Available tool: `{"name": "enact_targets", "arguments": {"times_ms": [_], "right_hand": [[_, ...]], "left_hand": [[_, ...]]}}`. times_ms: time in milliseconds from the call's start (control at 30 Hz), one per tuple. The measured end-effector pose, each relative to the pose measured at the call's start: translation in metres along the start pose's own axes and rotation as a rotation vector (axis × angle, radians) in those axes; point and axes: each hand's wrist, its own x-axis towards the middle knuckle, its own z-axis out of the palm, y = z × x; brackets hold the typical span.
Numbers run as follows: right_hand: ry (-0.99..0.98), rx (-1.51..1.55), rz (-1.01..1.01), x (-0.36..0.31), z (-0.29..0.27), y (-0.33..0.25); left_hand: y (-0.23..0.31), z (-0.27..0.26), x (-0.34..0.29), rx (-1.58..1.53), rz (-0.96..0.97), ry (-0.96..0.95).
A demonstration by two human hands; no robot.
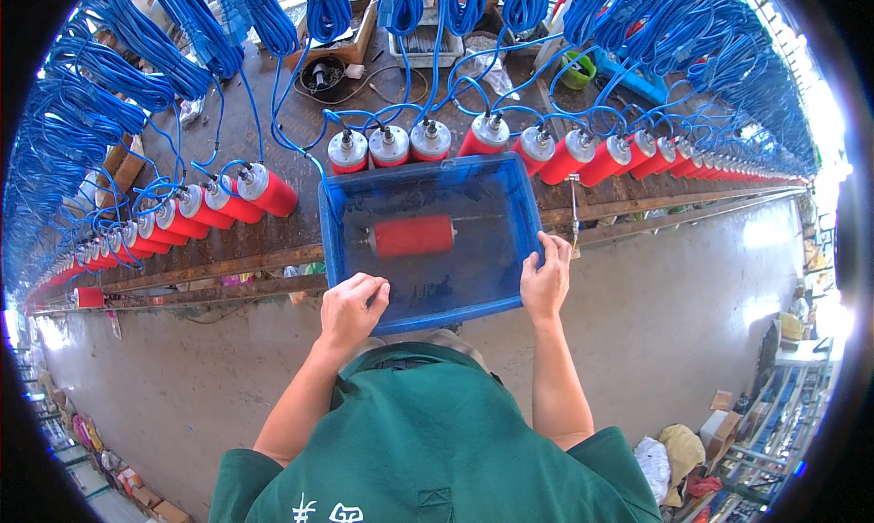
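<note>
In the head view, nearest to the camera, a dark green shirt [428, 432], seen from above. Beyond it, a blue tub [437, 316], at the near edge of a brown table [228, 118]. Close behind the tub, three red cylinders with metal caps [390, 148], standing in the way on that side. Also on the table, a left row of red cylinders [267, 193] and a right row of red cylinders [576, 154], both leaning. Above them, many hanging coils of blue cable [328, 9]; farther back, a black bowl [325, 79] and a green cup [578, 72].

Inside the tub, on its side, one red cylinder [412, 236]: beyond the left hand [353, 306] and a little to its right, to the left of the right hand [546, 277], apart from both.

Left hand at the near left corner, with fingers curled; cannot tell if thumb and forefinger meet. Right hand beside the near right corner, with thumb and fingers apart, loosely bent. Cannot tell whether touching the rim with either.
</note>
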Motion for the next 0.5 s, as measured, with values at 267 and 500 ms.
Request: {"name": "enact_targets", "arguments": {"times_ms": [267,500], "right_hand": [[-0.003,0.011,0.000,0.0000,-0.0005,-0.0004],[0.004,0.005,-0.006,-0.0004,0.0010,0.0019]], "left_hand": [[0.0014,-0.0007,0.0006,0.005,0.006,-0.004],[0.0009,-0.0005,0.0009,0.003,0.011,-0.002]]}}
